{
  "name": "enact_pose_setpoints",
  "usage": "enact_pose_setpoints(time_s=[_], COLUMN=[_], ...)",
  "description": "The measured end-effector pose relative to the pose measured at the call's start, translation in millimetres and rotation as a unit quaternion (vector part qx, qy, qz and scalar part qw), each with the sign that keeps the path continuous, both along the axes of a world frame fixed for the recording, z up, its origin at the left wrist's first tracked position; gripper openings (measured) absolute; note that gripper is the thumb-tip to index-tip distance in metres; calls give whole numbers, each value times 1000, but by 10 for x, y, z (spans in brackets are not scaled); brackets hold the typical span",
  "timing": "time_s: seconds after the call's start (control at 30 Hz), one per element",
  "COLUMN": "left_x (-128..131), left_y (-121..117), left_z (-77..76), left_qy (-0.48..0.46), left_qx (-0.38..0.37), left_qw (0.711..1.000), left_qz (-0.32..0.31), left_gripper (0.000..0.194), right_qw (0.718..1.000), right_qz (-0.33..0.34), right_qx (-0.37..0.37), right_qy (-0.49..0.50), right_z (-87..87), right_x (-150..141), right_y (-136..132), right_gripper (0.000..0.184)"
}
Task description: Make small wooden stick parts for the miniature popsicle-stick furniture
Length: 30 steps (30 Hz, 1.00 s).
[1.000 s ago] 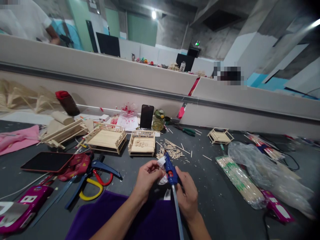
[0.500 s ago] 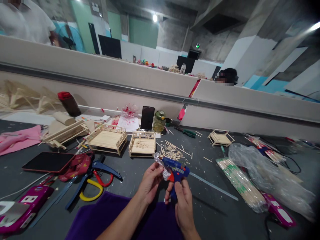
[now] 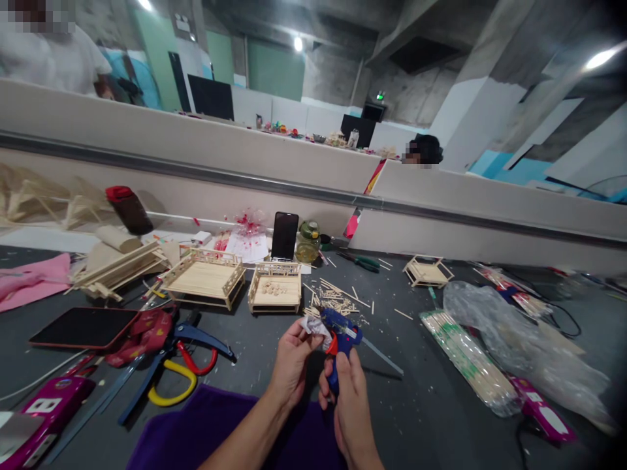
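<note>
My right hand (image 3: 349,398) is wrapped round the handle of a blue glue gun (image 3: 343,334) with an orange trigger, held above the dark table. A clear glue stick (image 3: 383,356) sticks out of its back toward the right. My left hand (image 3: 294,362) pinches a crumpled white tissue (image 3: 313,324) against the gun's nozzle. Just beyond lies a heap of short wooden sticks (image 3: 336,300). Two small stick-built beds (image 3: 206,277) (image 3: 275,291) stand further back.
Blue-handled cutters (image 3: 191,346) with a yellow loop lie at left, near a dark tablet (image 3: 83,326) and a pink packet (image 3: 39,414). Bagged skewers (image 3: 465,359) and clear plastic (image 3: 519,339) lie right. A phone (image 3: 285,236) stands by the partition. Purple cloth (image 3: 210,431) covers my lap.
The glue gun has turned from pointing away, stick toward me, to upright in my right hand with its nozzle to the left. My left hand keeps the tissue at the nozzle.
</note>
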State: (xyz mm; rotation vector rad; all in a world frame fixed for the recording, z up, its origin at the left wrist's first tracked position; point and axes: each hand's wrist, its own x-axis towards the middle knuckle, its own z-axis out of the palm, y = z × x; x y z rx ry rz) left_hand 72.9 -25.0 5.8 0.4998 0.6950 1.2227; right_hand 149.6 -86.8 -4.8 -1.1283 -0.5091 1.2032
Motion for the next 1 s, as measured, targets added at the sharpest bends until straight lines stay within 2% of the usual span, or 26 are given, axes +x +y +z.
enact_pose_setpoints(time_s=[0.2, 0.4, 0.53, 0.67, 0.83, 1.0], left_x=[-20, -71, -114, -175, -209, -173], left_y=[-17, -7, 19, 95, 192, 197], left_z=[-41, -90, -131, -159, -186, -165], left_qy=[5, -16, -37, -63, -79, -89], left_qx=[-44, -46, -24, -32, -47, -53], left_qw=[997, 995, 998, 997, 995, 994], left_qz=[-56, -85, -40, 21, 41, 34], left_gripper=[44, 38, 32, 37, 29, 34], right_qw=[995, 986, 985, 987, 991, 993], right_qz=[7, 7, 3, -4, 30, 42], right_qx=[0, 6, 9, 42, 36, 12], right_qy=[-96, -169, -174, -154, -122, -112], right_z=[-101, -193, -193, -117, -42, -75], right_x=[38, 17, 11, 59, 54, -9], right_y=[84, 136, 212, 248, 137, 66], right_gripper=[36, 37, 36, 35, 36, 41])
